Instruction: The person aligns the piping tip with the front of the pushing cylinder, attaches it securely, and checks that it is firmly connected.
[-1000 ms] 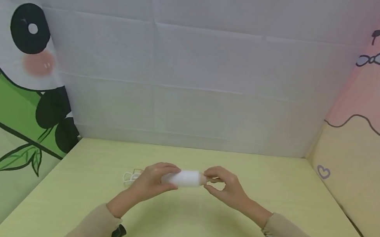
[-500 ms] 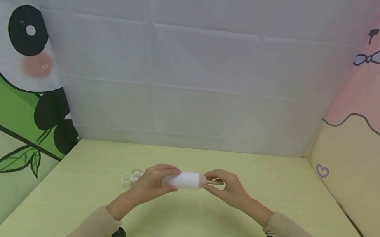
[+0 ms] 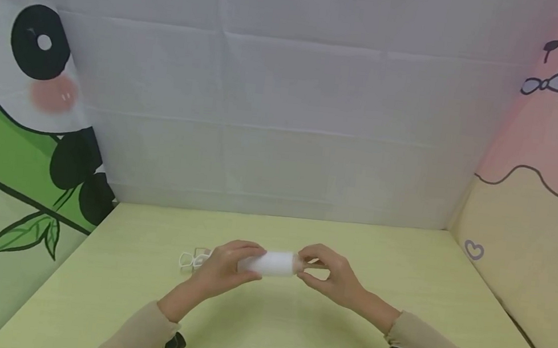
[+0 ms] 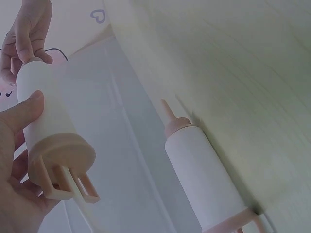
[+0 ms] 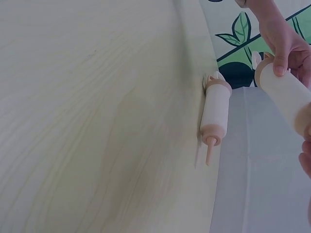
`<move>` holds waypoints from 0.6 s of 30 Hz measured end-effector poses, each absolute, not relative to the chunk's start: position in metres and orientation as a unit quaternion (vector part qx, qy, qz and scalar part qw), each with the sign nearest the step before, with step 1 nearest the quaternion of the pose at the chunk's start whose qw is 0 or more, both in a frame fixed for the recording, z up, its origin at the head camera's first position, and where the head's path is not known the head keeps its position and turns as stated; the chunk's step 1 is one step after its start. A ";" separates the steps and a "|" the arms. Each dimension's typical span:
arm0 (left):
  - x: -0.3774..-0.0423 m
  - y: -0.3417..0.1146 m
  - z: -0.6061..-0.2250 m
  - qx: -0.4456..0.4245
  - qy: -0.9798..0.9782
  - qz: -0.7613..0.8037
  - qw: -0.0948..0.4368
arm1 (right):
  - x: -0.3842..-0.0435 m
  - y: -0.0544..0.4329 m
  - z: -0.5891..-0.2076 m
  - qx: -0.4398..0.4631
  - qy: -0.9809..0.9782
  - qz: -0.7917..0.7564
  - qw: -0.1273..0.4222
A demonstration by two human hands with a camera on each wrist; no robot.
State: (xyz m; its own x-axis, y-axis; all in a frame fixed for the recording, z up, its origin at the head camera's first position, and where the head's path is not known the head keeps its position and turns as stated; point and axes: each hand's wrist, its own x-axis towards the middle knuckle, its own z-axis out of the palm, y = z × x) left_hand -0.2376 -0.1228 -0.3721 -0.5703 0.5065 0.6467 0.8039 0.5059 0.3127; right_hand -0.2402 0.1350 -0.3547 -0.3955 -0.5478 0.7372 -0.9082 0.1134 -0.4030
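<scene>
A white icing syringe (image 3: 276, 263) with beige end caps is held sideways between my two hands. My left hand (image 3: 224, 266) grips its barrel near the handle end, with the thumb along the side in the left wrist view. Beige finger loops and a white plunger rod stick out behind the end cap (image 4: 63, 153). At the nozzle end, my right hand (image 3: 333, 276) pinches the beige tip cap; the thin nozzle (image 3: 318, 267) runs between its fingers. A second, similar icing syringe (image 4: 201, 172) lies on the table, mostly hidden behind the held one in the head view.
The pale wood-grain table (image 3: 280, 341) reaches back to a light grey cloth backdrop (image 3: 291, 112). On the left stands a panda-and-bamboo printed panel (image 3: 26, 168), and on the right a pink and cream one (image 3: 534, 243).
Both hands stay almost where they were on the icing syringe. The right fingers shift slightly about the nozzle end, and the view tilts a little.
</scene>
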 end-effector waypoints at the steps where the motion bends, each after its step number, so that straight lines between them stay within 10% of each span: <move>1: -0.237 -0.123 -0.372 -0.391 -0.834 -0.304 0.243 | -0.240 0.135 -0.354 0.510 -0.716 0.428 0.210; 18: -0.239 -0.125 -0.376 -0.404 -0.827 -0.282 0.270 | -0.267 0.142 -0.388 0.521 -0.722 0.414 0.189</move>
State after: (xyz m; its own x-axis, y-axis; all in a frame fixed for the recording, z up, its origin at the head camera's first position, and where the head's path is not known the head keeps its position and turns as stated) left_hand -0.2385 -0.1253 -0.3760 -0.5277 0.5162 0.6746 0.8207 0.5148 0.2480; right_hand -0.2674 0.1419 -0.3883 -0.3857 -0.5954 0.7048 -0.9090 0.1147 -0.4006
